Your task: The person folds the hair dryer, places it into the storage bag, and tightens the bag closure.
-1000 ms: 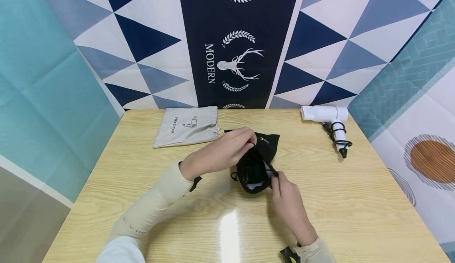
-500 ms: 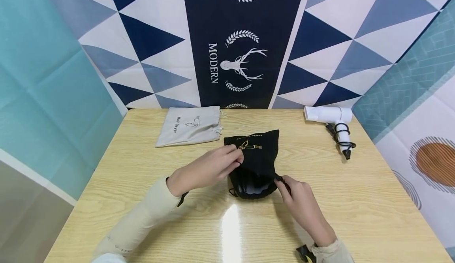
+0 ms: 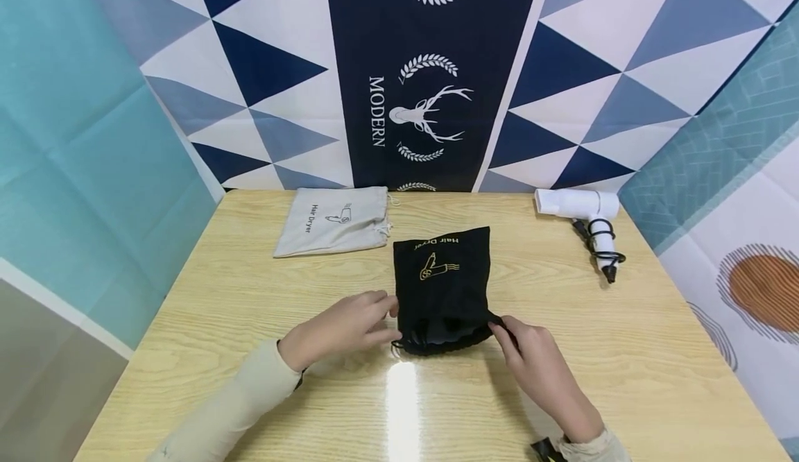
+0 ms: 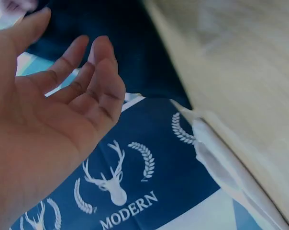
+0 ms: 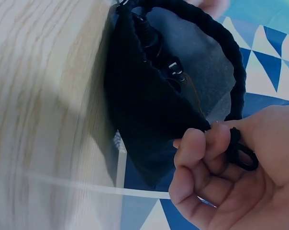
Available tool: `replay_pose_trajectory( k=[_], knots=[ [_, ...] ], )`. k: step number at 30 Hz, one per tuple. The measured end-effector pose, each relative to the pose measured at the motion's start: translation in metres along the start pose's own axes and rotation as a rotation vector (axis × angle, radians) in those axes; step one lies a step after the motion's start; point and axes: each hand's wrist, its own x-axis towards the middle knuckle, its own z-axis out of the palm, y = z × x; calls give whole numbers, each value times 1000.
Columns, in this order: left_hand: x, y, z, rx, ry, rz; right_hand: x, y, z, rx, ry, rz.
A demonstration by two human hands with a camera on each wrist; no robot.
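Head view: the right hand (image 3: 530, 358) pinches the black bag (image 3: 443, 292) at its mouth's right end; the left hand (image 3: 346, 324), fingers loosely spread, is by its left edge. The bag lies on the table (image 3: 337, 406), a dark thing (image 5: 151, 43) partly showing inside. Beyond: a grey pouch (image 3: 333, 229), contents hidden, and a hair dryer (image 3: 577, 204).

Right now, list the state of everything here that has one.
Black bag: mouth open, dark thing partly visible inside.
Gray bag: lying flat; can't tell if drawn shut.
Dryer: lying down, cord wound round its handle.
Left hand: loosely bent, holding nothing.
Right hand: pinching the black bag's edge.
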Motion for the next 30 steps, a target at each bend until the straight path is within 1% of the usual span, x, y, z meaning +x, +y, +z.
replay_pose_trajectory(
  k=[3, 6, 9, 12, 15, 18, 21, 25, 27, 30],
  knots=[
    [-4, -2, 13, 142, -17, -21, 1, -1, -1, -7, -5, -11],
    [-3, 2, 23, 218, -19, -33, 3, -1, -2, -4, -9, -17],
    [0, 6, 31, 249, -17, -21, 3, -1, -2, 15, -26, -2],
    [4, 6, 37, 228, -1, 14, 1, 0, -4, 40, -48, 23],
    [5, 3, 38, 153, 0, 40, 1, 2, -7, 68, -68, 9],
    [4, -4, 32, 33, -45, 55, 1, 11, -16, 124, -102, -39],
    [2, -13, 22, -135, -95, 60, 2, 25, -29, 264, -153, -52],
    [-1, -26, 10, -384, -102, 55, 2, 46, -44, 465, -193, -15],
    [-3, -32, 6, -487, -104, 48, 1, 53, -48, 518, -203, -8],
    [-6, -40, 1, -598, -103, 50, 0, 60, -50, 547, -207, -12]
  ],
)
